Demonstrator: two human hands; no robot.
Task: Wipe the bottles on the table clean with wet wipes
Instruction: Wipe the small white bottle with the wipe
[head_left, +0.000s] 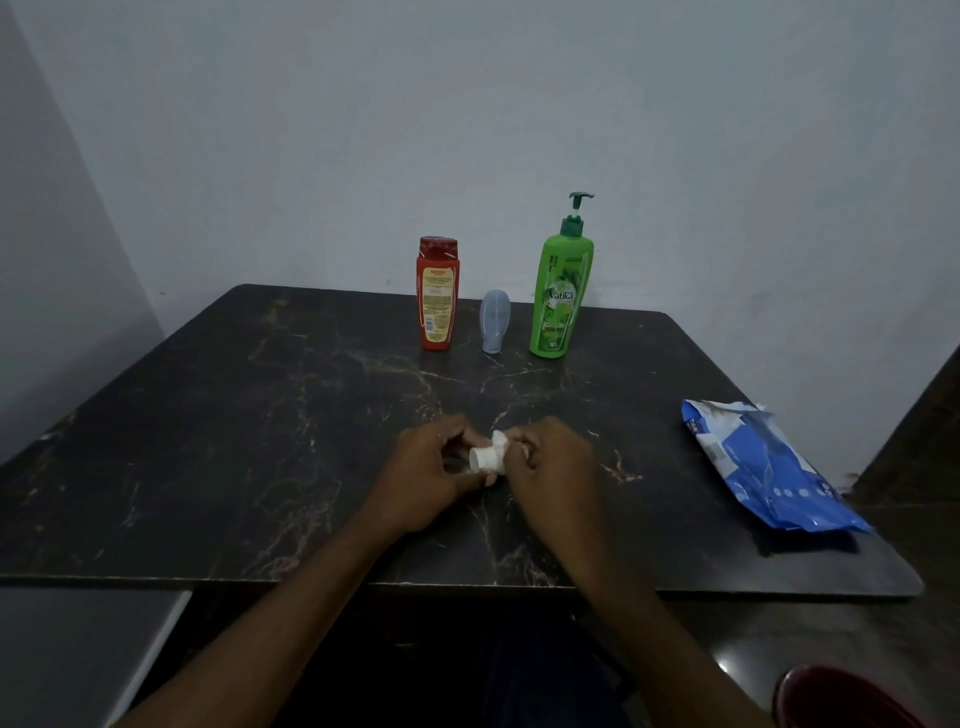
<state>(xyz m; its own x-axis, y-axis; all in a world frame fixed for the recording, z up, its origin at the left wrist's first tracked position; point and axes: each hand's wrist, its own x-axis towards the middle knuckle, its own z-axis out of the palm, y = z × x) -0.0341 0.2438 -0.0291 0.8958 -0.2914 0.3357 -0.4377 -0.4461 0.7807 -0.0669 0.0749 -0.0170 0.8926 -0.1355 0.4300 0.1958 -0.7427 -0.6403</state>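
Observation:
Over the middle of the dark marble table (208, 441), my left hand (434, 475) grips a small white bottle (485, 460) lying on its side. My right hand (550, 462) pinches a crumpled white wet wipe (503, 441) against the bottle's right end. Most of the bottle is hidden by my fingers. At the back of the table stand a red bottle (438, 293), a small pale-blue tube (495, 321) on its cap, and a tall green pump bottle (561, 291).
A blue wet-wipe pack (769, 467) lies near the table's right edge. A grey wall stands just behind the bottles. A red object (841, 699) sits on the floor at the bottom right. A pale surface (78, 654) adjoins the table's front-left corner.

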